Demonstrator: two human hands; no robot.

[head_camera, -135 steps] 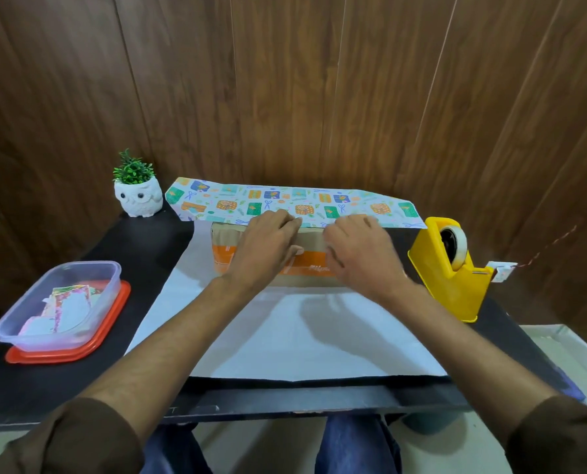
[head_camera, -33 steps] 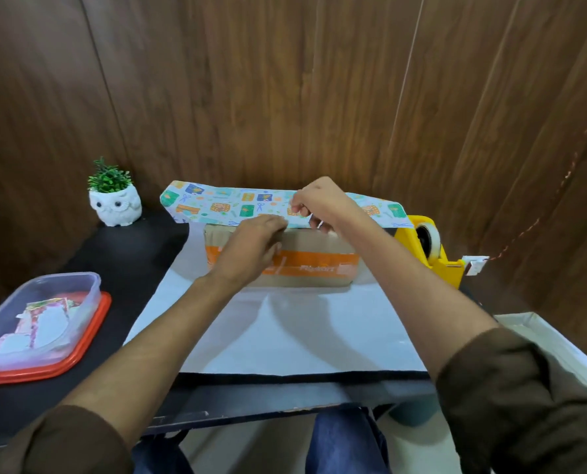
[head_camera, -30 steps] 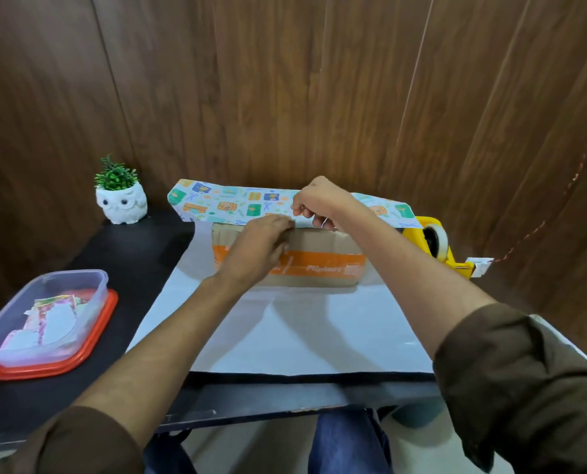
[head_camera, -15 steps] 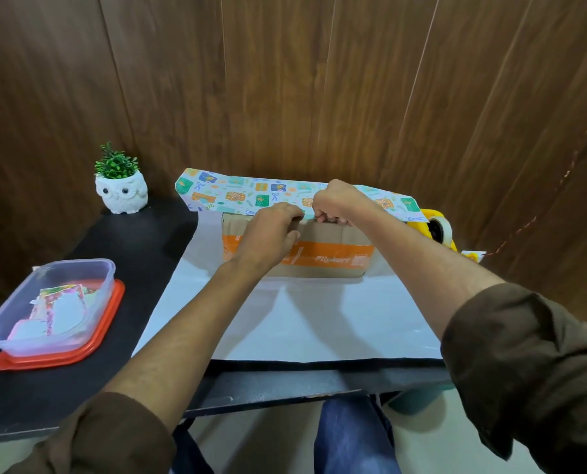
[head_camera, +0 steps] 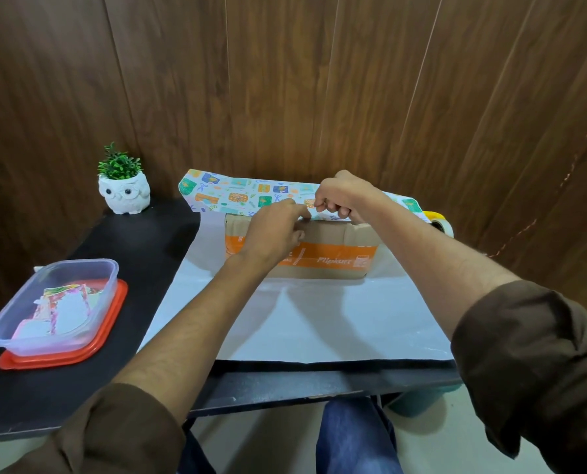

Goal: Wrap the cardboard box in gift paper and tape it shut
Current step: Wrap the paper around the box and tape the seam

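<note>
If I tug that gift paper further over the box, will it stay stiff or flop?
Likely floppy: the gift paper curves where it drapes over the cardboard box. Probably slippery too, since its white underside looks glossy on the table.

One orange-banded cardboard box (head_camera: 333, 248) on a black table (head_camera: 141, 254), standing on gift paper (head_camera: 237, 195) laid white side up, printed far edge folded over the box top. The left hand (head_camera: 275, 230) and right hand (head_camera: 343, 196) pinch that edge side by side. Also an owl planter (head_camera: 124, 191), a clear container (head_camera: 56, 302) on a red lid (head_camera: 114, 333), and a yellow tape dispenser (head_camera: 437, 222).
</note>
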